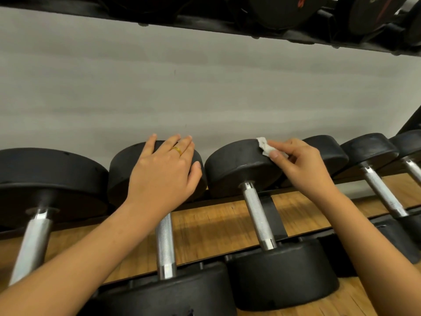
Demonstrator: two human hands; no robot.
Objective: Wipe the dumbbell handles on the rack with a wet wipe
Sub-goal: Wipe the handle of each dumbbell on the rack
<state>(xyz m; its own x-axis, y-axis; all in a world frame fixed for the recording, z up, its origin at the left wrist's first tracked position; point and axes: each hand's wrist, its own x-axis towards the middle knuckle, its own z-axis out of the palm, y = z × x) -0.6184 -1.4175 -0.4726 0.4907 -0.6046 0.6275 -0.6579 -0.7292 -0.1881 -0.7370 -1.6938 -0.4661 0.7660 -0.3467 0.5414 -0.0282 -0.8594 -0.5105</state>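
- Six dumbbells point(243, 165) lie side by side on the rack point(273, 215); five steel handles point(258, 215) show, and my right forearm hides one.
- One wet wipe point(264, 147), pinched in my right hand point(303, 165), touches the third dumbbell's far head.
- My left hand point(164, 169) rests flat, fingers relaxed, on the second's far head.
- One upper shelf point(159, 17) overhead, grey wall point(205, 87) behind.

your left hand point(164, 169) rests on the far head of the second dumbbell point(165, 242) from the left. just to its right, your right hand point(303, 165) pinches the wipe point(264, 147) against the far head of the next dumbbell point(258, 215). more dumbbells flank them along the rack point(273, 215). the wall point(205, 87) stands behind and the upper shelf point(205, 23) runs overhead.
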